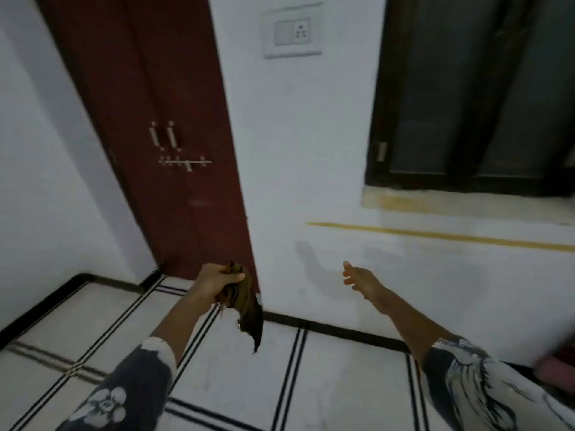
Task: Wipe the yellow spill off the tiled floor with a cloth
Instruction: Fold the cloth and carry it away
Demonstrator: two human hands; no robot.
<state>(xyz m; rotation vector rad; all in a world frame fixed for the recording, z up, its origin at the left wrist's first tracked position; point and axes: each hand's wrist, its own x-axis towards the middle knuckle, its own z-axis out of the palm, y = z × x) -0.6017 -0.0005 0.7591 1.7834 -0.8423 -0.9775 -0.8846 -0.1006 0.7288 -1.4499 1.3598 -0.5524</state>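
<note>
The wall (pixel 311 150) is white and fills most of the view. On its right part there is a dark window (pixel 473 88) with a pale sill below it, and under the sill a thin yellow line (pixel 435 234) runs across the wall. A switch plate (pixel 292 32) sits high on the wall, between the window and the door. The door (pixel 161 119) is dark red, with two small metal handles and a latch near its middle, and it stands left of the centre.

The floor (pixel 342 384) is made of white tiles with double black lines between them, and a black strip runs along the foot of the wall. No yellow spill shows on the tiles in view. At the far right edge something reddish lies low by the wall, too blurred to name.

Both arms reach forward, in dark sleeves with a white flower pattern. The left hand (pixel 217 283) is clenched around the cloth (pixel 249 309), in the air in front of the lower corner of the door. The cloth is olive-brown and crumpled. Its upper part is bunched inside the fist, and a little sticks out above the fingers. The rest hangs down and to the right of the hand, ending in a ragged point above the floor, not touching it.

The right hand (pixel 357 276) is empty, with the fingers spread loosely. It is held in the air before the wall, well apart from the cloth.
</note>
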